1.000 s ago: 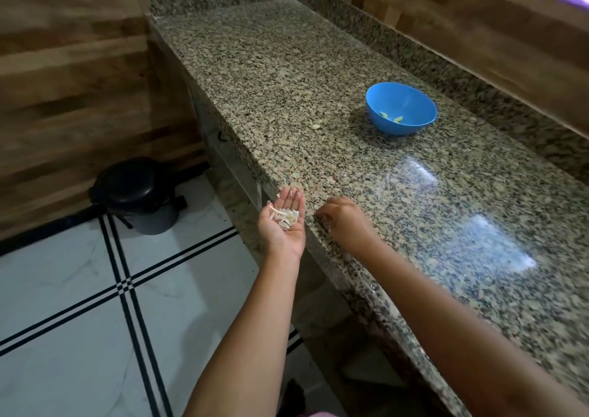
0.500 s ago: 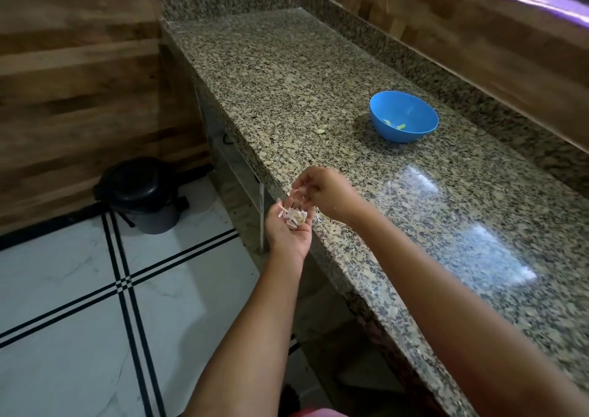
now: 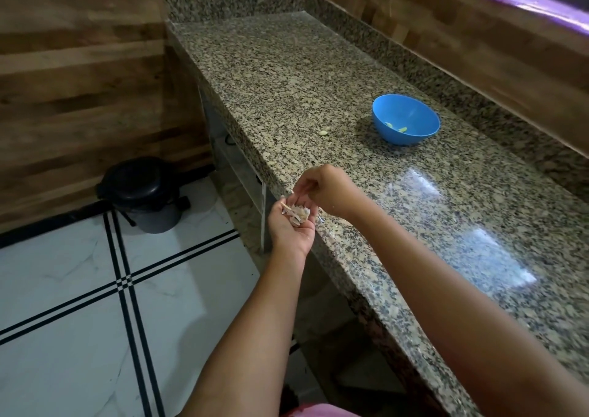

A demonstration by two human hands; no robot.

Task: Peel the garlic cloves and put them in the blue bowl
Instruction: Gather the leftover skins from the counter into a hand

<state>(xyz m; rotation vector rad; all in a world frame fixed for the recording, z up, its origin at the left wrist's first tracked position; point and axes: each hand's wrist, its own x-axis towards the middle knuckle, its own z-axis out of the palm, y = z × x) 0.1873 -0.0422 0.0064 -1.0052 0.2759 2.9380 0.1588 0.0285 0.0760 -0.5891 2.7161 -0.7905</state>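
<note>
Right hand [image 3: 331, 190] has lifted off the counter [image 3: 318, 75] edge & now hovers over the cupped, open left hand [image 3: 294, 225], fingers curled, pinching garlic peels [image 3: 298, 214] into its pile; blue bowl [image 3: 405, 119] w/ peeled cloves [image 3: 396, 127] sits well beyond, one clove [image 3: 323, 132] just left of it; best drop scraps squarely in palm.

Left hand [image 3: 291, 225] cupping garlic skins [image 3: 298, 214], right hand [image 3: 328, 190] above; blue bowl [image 3: 406, 119]
</note>
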